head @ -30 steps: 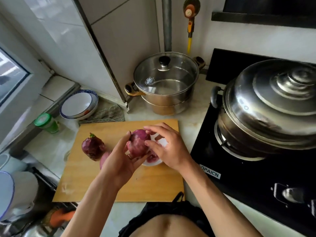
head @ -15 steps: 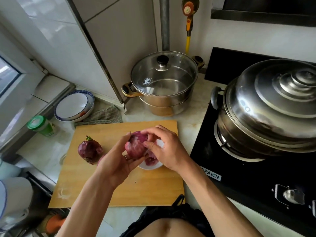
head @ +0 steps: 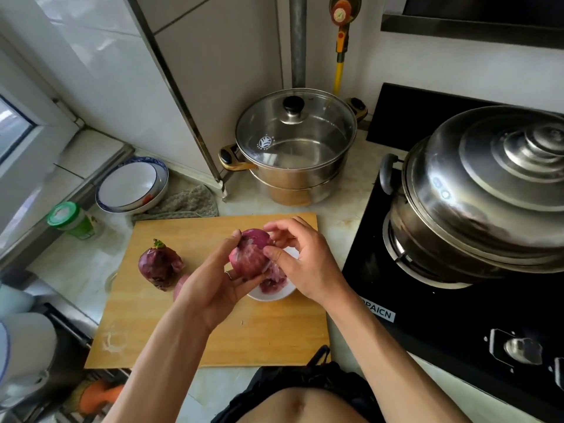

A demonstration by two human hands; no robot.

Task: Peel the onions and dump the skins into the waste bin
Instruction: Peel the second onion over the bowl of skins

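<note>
My left hand grips a purple onion from below and the left, held above the wooden cutting board. My right hand touches the onion's right side, its thumb pressed on the skin and its fingers curled over the top. Under the onion, a small white dish on the board holds pinkish onion skins. A second onion with dark skin and a green sprout sits on the board's left part. Another pale purple piece peeks out behind my left wrist. No waste bin is in view.
A steel pot with a glass lid stands behind the board. A large lidded steel pot sits on the black stove at right. Stacked plates, a cloth and a green-capped jar lie at left.
My right thumb has slid down the onion's right side while the fingers stay over its top. My left hand keeps holding the onion in about the same place.
</note>
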